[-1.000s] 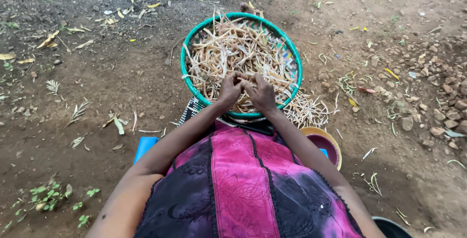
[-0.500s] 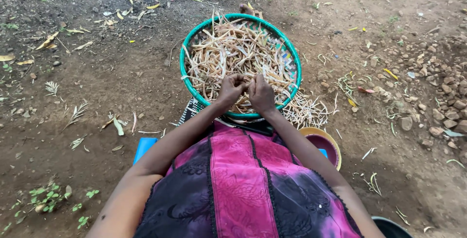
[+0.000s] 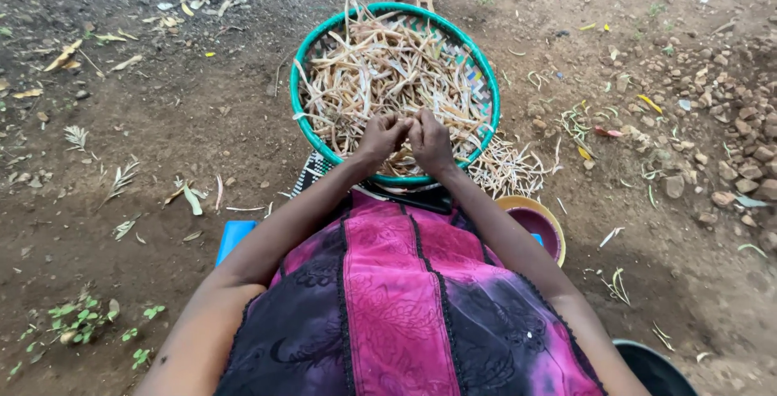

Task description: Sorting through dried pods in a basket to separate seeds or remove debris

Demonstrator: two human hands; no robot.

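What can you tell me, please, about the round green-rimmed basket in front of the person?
The round woven basket with a green rim sits on bare brown earth just ahead of the person's lap. Its weave looks like pale and dark flat strips. It is shallow, level and heaped with dry tan pods, some poking over the rim. More pods lie spilled on the ground at its right side. The left hand and right hand meet over its near edge, among the pods.

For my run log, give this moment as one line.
left hand and right hand: together over dry pods | green-rimmed basket on dirt | bowl at right
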